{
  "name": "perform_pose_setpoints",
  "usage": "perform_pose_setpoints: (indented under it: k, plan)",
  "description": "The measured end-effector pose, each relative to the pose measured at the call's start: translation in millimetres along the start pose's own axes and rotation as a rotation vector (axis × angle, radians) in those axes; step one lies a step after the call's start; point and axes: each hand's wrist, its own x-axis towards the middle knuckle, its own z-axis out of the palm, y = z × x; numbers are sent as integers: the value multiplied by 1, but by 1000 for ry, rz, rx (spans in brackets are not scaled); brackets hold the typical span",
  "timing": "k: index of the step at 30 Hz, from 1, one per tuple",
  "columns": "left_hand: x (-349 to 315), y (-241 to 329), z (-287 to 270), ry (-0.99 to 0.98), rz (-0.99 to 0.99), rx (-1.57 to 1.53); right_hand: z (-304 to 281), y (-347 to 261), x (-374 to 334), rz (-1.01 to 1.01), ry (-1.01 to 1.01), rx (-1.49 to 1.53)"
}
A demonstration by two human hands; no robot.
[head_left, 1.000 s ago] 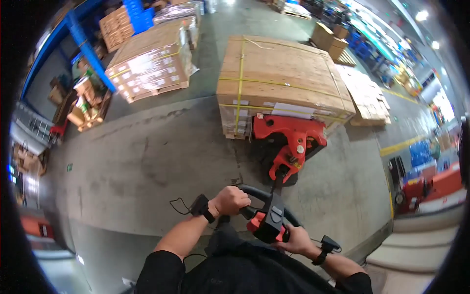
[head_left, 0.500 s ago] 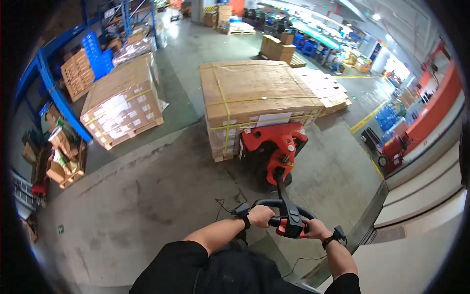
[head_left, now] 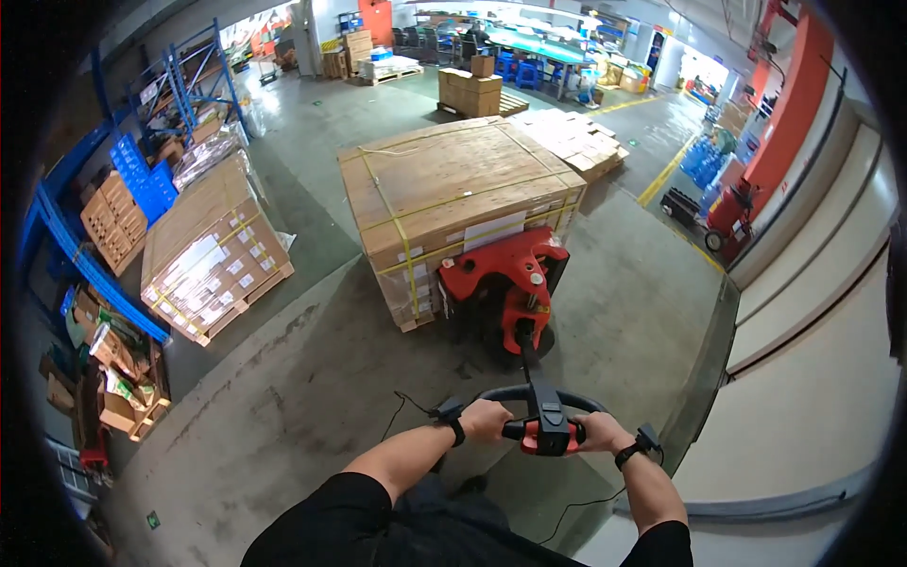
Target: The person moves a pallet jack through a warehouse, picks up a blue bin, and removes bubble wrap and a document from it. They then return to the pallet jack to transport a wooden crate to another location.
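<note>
Both my hands grip the black tiller handle point(head_left: 550, 408) of a red pallet truck point(head_left: 510, 274). My left hand point(head_left: 486, 420) is closed round the left grip, and my right hand point(head_left: 602, 432) round the right one. Each wrist wears a black strap with a small device and a cable. Past the handle, the truck's red body stands against the near side of a large strapped wooden-topped crate point(head_left: 463, 175) on a pallet. Its forks are hidden under the load. Yellow straps cross the crate's top and sides, and a white sheet is fixed to its near face.
To the left stands another wrapped pallet load point(head_left: 213, 255), beside blue racking point(head_left: 104, 265) and a pallet of scrap cardboard point(head_left: 137, 397). Flat stacked cardboard point(head_left: 576, 142) lies behind the crate. On the right are a white wall point(head_left: 812, 378) and a red wheeled machine point(head_left: 729, 215).
The view has tilted up and turned somewhat. The handle now points straighter toward me, and crate and truck appear farther left in view. Both hands have kept their grip.
</note>
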Motion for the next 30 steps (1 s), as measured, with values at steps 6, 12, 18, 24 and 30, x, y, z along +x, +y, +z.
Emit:
perform_pose_setpoints:
  k: [6, 12, 18, 24, 30]
  plan:
    - [-92, -11, 0, -34, 132, 58, 71, -90, -36, 65, 82, 33]
    - [-195, -25, 3, -173, 209, 47, 130, -212, -77, 166, 75, 148]
    - [-300, -20, 20, -219, 328, 50, 177, -330, -131, 174, 116, 187]
    - [-422, -16, 51, -221, 349, 105, 255, -451, -176, 250, 153, 235]
    - [-540, -25, 74, -273, 368, 110, 331, -571, -200, 355, 118, 317]
